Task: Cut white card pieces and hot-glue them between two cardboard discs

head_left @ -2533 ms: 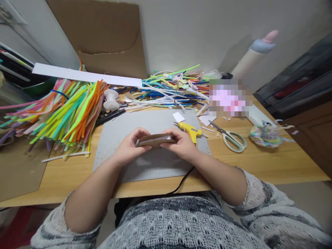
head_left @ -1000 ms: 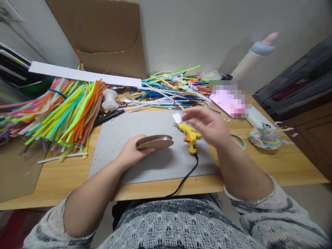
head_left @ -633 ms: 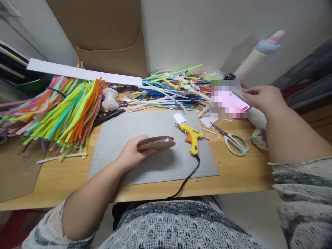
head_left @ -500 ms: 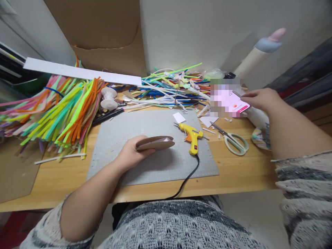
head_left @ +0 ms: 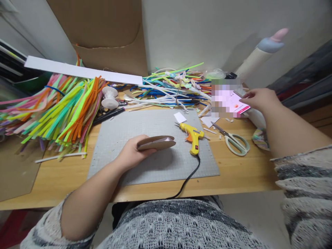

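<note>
My left hand (head_left: 132, 154) is closed on a flat brown cardboard piece (head_left: 157, 143) with a white inner face, held just above the grey cutting mat (head_left: 153, 124). My right hand (head_left: 259, 98) reaches to the far right of the table, its fingers on the screen of a phone (head_left: 237, 102) that is partly blurred out. A yellow glue gun (head_left: 192, 135) lies on the mat to the right of the cardboard piece, its black cord running off the table's front edge.
Green-handled scissors (head_left: 234, 140) lie right of the mat. A big bundle of coloured strips (head_left: 59, 110) covers the left of the table, and more strips (head_left: 173, 88) are piled at the back. A white spool (head_left: 109, 98) and cardboard sheets (head_left: 109, 38) stand behind.
My right hand let go of the cardboard piece, swept right past the glue gun and settled on the phone. My left hand keeps the cardboard piece in place.
</note>
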Motion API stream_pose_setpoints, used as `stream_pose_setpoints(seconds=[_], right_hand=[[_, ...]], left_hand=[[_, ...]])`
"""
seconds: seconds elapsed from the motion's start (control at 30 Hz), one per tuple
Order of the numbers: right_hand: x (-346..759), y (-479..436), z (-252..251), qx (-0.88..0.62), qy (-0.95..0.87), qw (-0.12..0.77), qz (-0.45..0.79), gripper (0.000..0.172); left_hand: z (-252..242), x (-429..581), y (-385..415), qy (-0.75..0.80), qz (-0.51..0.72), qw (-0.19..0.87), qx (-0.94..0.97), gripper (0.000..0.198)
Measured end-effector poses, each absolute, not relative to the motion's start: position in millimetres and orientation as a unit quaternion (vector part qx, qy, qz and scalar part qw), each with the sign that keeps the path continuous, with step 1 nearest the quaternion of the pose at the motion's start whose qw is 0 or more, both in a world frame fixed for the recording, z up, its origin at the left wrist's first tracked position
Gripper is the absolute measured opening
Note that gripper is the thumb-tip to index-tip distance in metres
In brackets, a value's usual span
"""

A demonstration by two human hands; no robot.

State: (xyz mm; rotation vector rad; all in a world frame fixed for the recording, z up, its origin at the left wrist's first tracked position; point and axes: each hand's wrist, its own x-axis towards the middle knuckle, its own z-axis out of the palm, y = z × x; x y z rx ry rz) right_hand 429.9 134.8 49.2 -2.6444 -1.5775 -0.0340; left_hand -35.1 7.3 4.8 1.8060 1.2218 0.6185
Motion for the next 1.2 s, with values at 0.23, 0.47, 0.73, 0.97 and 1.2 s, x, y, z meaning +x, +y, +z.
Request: stream_pose_setpoints(seconds=[0.23,0.47,0.73,0.97,1.2], right_hand=[[429.3,133.8,47.7,-0.855,-0.517,0.035,-0.014,0.028],[428.9,133.7,50.4,-0.856,-0.516,0.035,-0.016,0.029],[427.5,134.1,52.4,-0.861,-0.508,0.026,-0.009,0.030],[398.6,128.7,58.6,-0.838,-0.523,0.141,-0.065,0.030],[269.1,59.9,44.9,-0.510,-0.717,0.326,0.347,0.035]], left_hand=[[2.3,-36.4,7.3,0.483,0.251,0.430,0.721,0.023],[3.0,-35.9,7.6,0.481,0.256,0.428,0.721,0.023],[2.2,-36.5,7.0,0.483,0.248,0.428,0.723,0.024],[4.2,-35.8,7.2,0.479,0.250,0.428,0.724,0.021],[7.0,-34.2,6.4,0.491,0.270,0.460,0.689,0.032]])
